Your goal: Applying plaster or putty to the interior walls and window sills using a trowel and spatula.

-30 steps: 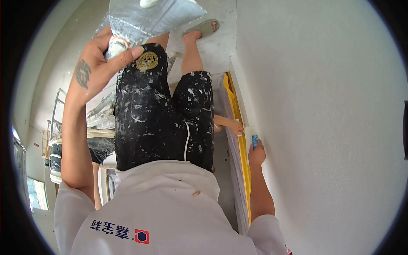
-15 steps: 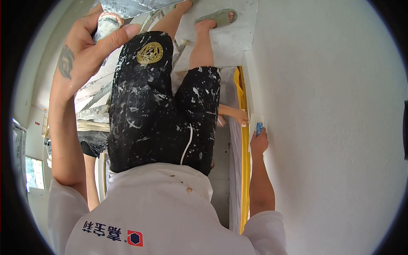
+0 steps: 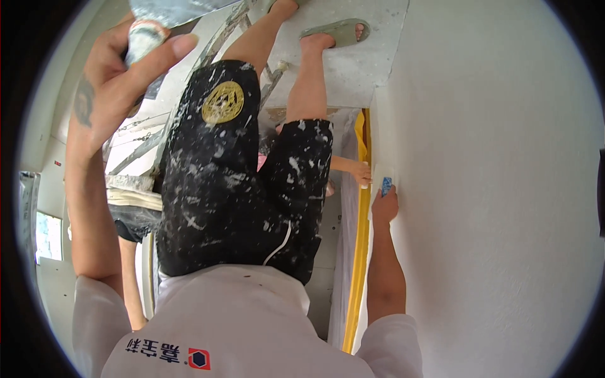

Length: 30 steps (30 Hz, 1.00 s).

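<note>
At the upper left, my left hand [image 3: 116, 79] is wrapped round the plaster-smeared handle [image 3: 144, 41] of a broad metal blade [image 3: 178, 9], which is partly cut off by the top edge. On the right, my right hand [image 3: 384, 203] grips a small tool with a blue patterned handle [image 3: 387, 185], its pale blade at the white wall [image 3: 479, 189]. A yellow tape strip [image 3: 360, 264] with plastic sheeting [image 3: 343, 277] runs alongside that forearm. My legs, in paint-spattered black shorts [image 3: 208, 176], reach upward in the view to feet in olive slippers [image 3: 343, 36].
A co-worker's hand [image 3: 359, 171] holds something pale by the yellow strip, just left of my right hand. Another bare leg [image 3: 129, 280] shows at lower left. A spattered metal ladder or scaffold frame [image 3: 135, 154] stands behind my left arm, and a bright window [image 3: 48, 236] is at far left.
My left hand and the metal blade have moved up and left. My right hand with the blue-handled tool has risen slightly along the wall. My other foot has come into view at the top.
</note>
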Each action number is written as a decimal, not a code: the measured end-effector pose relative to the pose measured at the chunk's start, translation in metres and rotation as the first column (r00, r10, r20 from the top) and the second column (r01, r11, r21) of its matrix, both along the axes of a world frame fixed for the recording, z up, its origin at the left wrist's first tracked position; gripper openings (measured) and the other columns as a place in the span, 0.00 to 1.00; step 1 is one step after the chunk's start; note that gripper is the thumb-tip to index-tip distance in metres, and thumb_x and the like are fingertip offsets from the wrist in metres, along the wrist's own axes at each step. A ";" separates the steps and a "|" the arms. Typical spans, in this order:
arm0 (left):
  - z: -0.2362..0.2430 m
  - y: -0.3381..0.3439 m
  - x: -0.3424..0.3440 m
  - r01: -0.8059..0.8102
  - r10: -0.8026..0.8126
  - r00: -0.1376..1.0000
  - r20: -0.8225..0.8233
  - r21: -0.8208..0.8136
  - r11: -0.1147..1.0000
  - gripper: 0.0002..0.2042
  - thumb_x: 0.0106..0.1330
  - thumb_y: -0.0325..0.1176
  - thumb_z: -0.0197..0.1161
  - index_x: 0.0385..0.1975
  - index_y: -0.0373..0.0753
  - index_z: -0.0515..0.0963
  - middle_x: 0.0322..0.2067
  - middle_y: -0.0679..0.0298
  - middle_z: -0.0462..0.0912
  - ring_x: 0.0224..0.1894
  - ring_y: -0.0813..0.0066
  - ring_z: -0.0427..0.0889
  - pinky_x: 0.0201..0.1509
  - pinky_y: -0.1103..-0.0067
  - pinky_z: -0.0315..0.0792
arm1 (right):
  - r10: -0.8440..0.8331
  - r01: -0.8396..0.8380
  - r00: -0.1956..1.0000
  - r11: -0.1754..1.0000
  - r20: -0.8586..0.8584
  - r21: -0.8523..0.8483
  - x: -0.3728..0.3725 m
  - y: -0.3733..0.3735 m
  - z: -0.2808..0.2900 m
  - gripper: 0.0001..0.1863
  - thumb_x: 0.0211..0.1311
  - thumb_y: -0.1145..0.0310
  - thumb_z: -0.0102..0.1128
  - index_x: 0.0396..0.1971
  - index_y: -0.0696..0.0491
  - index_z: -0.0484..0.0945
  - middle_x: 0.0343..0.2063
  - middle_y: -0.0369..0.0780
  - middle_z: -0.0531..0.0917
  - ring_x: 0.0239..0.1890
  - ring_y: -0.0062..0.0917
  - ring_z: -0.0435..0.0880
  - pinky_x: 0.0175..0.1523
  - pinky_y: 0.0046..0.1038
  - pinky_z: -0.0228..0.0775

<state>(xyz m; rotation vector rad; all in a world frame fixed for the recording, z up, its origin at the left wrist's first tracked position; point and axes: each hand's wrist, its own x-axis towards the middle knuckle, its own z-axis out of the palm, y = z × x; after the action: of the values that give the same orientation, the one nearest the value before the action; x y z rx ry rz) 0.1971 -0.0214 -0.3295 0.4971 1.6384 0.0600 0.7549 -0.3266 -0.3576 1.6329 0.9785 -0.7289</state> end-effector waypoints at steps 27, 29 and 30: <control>-0.097 -0.040 -0.080 0.004 0.014 0.983 -0.184 0.098 0.995 0.12 0.66 0.40 0.68 0.38 0.38 0.81 0.47 0.65 0.84 0.37 0.85 0.73 0.46 0.84 0.66 | 0.072 -0.071 0.996 0.997 -0.047 0.009 -0.024 -0.015 -0.193 0.20 0.65 0.62 0.61 0.52 0.55 0.70 0.43 0.47 0.82 0.43 0.44 0.84 0.46 0.41 0.78; -0.105 -0.040 -0.090 0.064 -0.043 0.975 -0.216 0.089 0.994 0.14 0.67 0.41 0.66 0.44 0.37 0.81 0.49 0.62 0.83 0.41 0.82 0.75 0.49 0.82 0.68 | 0.057 -0.056 0.997 0.998 -0.051 0.011 -0.021 -0.015 -0.230 0.21 0.63 0.61 0.62 0.52 0.55 0.71 0.42 0.47 0.82 0.44 0.45 0.84 0.47 0.43 0.77; -0.109 -0.040 -0.096 0.068 -0.047 0.973 -0.227 0.088 0.994 0.14 0.67 0.41 0.66 0.44 0.37 0.81 0.49 0.62 0.83 0.41 0.82 0.75 0.49 0.82 0.68 | 0.051 -0.050 0.998 0.999 -0.037 0.012 -0.018 -0.016 -0.248 0.21 0.62 0.60 0.64 0.51 0.54 0.72 0.41 0.48 0.83 0.44 0.46 0.84 0.47 0.44 0.77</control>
<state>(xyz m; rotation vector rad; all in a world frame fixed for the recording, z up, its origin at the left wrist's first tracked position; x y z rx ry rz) 0.1006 -0.0613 -0.4386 0.6431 1.8477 0.0398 0.7368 -0.3429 -0.6056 1.6033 1.0479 -0.7230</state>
